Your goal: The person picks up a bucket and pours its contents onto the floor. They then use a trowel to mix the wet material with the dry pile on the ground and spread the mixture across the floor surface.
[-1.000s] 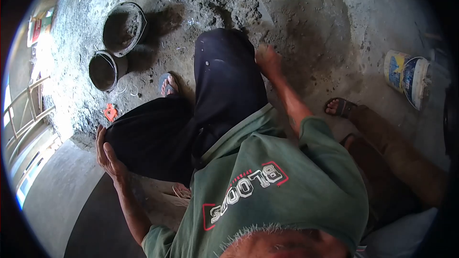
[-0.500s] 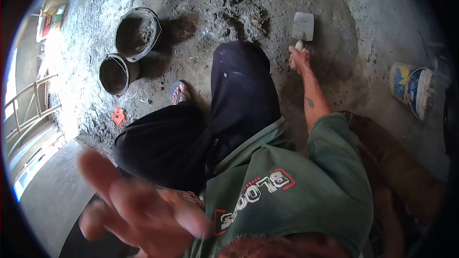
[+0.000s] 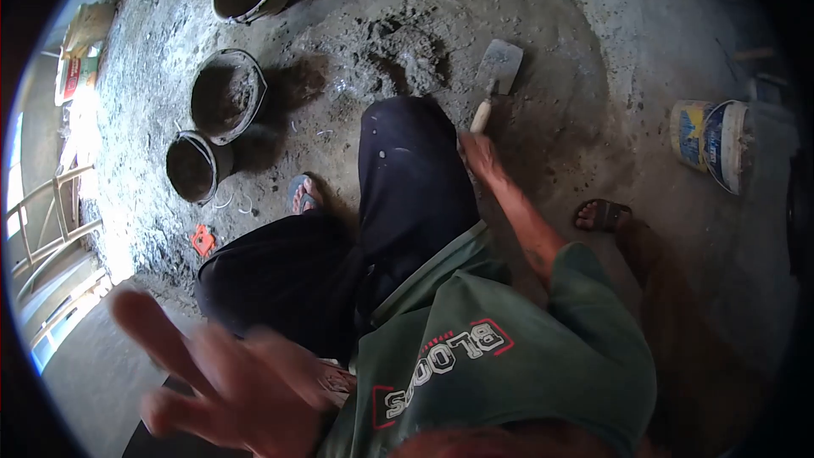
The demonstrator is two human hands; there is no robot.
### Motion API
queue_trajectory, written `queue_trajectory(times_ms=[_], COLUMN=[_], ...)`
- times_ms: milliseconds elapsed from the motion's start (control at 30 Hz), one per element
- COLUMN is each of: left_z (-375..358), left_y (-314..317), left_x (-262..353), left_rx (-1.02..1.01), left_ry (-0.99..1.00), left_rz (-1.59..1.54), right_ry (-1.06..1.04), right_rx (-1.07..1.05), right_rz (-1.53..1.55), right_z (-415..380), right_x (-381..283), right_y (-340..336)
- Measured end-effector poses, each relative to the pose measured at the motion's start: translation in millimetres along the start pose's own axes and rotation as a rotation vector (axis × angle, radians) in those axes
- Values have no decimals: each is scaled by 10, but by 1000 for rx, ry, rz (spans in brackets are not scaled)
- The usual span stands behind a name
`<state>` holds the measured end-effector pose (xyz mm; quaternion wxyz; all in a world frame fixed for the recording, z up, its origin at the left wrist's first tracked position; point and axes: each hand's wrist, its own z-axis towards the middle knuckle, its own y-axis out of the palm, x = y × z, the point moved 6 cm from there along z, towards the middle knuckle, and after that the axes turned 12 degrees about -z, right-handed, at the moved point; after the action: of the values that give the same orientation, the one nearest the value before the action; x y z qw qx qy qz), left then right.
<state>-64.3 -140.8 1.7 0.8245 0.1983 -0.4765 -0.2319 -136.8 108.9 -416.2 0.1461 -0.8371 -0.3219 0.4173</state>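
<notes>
My left hand is raised close to the camera at the lower left, blurred, with its fingers spread and nothing in them. Beside my right knee is my right hand, just behind the handle end of a trowel. The trowel lies flat on the wet grey floor, its pale handle pointing back at me. A small gap seems to separate hand and handle, and the fingers are partly hidden. Ahead of my knee sits a rough heap of wet mortar.
Several dark buckets stand on the left, including a large one, a smaller one and a far one. A white-and-blue pail lies at right. An orange piece rests near my sandalled foot. Another sandalled foot shows at right.
My right hand has drawn back from the trowel handle towards my knee, while the trowel stays on the floor. The view has shifted, and a sandalled foot now shows at right.
</notes>
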Motion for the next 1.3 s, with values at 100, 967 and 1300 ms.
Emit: queue_trajectory(times_ms=[100,967,1300], left_z=[94,-1813,-1193], left_y=[-368,-2808,-1418], left_x=[138,1236,586], left_rx=[-88,1304,555], left_ry=[96,-261,-212], left_rz=[798,975,963], right_ry=[-644,-740,-536], right_rx=[604,261,716], right_rz=[-125,-203,-83], right_z=[11,-977,-215], right_x=[-642,-1000,-226], right_y=[-673,-389,-474])
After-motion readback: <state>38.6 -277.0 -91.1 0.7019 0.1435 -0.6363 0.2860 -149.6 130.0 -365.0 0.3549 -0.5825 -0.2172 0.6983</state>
